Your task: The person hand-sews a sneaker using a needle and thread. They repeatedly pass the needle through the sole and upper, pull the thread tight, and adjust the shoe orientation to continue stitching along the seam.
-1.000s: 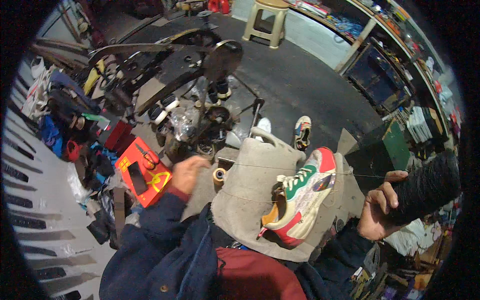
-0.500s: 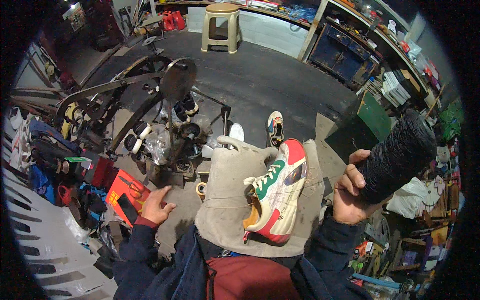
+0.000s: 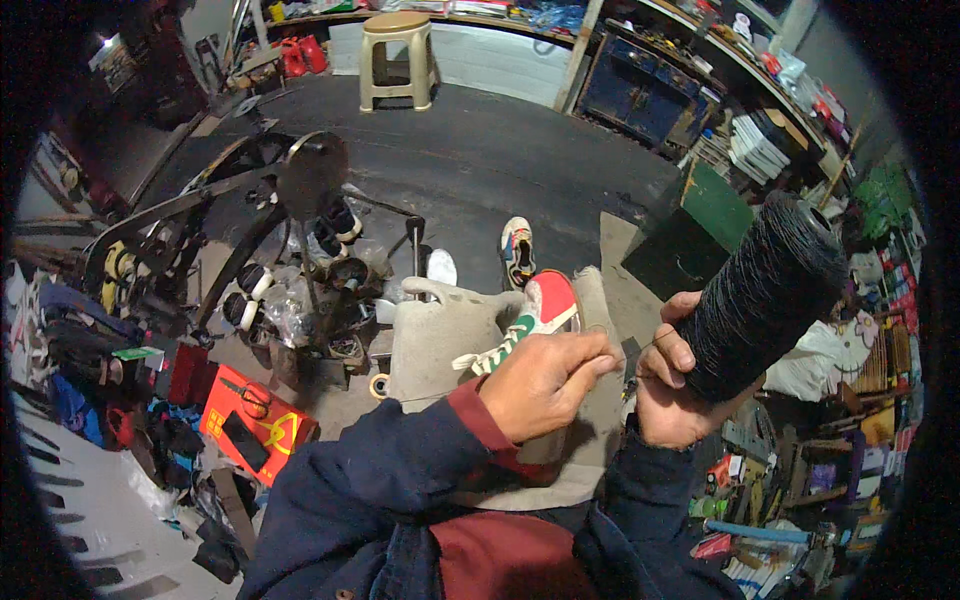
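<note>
My right hand (image 3: 680,390) grips a large spool of black thread (image 3: 765,300), holding it tilted up beside my lap. My left hand (image 3: 550,385) reaches across over a sneaker, thumb and fingers pinched together on what looks like a strand of thread; the strand is barely visible at the fingertips. The sneaker (image 3: 552,300), cream with a red toe, green panel and white laces, lies on a beige cloth (image 3: 440,335) over my lap. My left hand and forearm hide its middle and heel. A thin strand also shows left of my left sleeve.
A matching sneaker (image 3: 517,250) stands on the floor ahead. At left is an iron machine (image 3: 315,175) with shoes and bags beneath. An orange-red box lid (image 3: 285,430) carries scissors (image 3: 250,395) and a phone (image 3: 245,440). A green box (image 3: 695,230) sits at right; a stool (image 3: 397,65) stands farther back.
My left hand has swung from beside the orange-red box to above the sneaker, its fingers closing into a pinch. The right hand still holds the spool. The view has shifted slightly.
</note>
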Motion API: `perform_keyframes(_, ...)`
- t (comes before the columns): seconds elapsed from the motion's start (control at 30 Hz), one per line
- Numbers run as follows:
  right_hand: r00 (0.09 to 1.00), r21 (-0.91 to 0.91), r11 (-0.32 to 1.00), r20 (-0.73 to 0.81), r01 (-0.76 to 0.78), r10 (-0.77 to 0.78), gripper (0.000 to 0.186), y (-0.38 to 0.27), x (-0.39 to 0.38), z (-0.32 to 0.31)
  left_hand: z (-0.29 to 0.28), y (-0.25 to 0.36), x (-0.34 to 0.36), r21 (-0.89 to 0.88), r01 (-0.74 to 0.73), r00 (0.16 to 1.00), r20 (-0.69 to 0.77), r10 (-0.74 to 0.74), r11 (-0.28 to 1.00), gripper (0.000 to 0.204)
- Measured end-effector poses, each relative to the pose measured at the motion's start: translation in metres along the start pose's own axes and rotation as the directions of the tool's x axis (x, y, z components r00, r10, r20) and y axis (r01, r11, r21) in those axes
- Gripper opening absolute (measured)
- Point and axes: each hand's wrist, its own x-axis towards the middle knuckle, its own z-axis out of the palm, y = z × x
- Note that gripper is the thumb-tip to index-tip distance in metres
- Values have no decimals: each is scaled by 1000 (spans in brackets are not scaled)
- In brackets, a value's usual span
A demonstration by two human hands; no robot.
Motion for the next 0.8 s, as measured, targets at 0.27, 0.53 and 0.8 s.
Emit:
perform_keyframes(0.27,989,25,991,-79,129,-127,79,-25,2,-22,-17,-17,-48,115,117,986,-132,-102,987,13)
perform_keyframes(0.53,904,-35,903,20,427,-427,87,-109,-4,-42,-153,-99,-173,391,461,837,-489,-245,797,17)
perform_keyframes(0.8,844,-159,830,44,534,-535,107,-162,-25,-54,-270,-225,-280,-100,595,400,-824,-402,797,26)
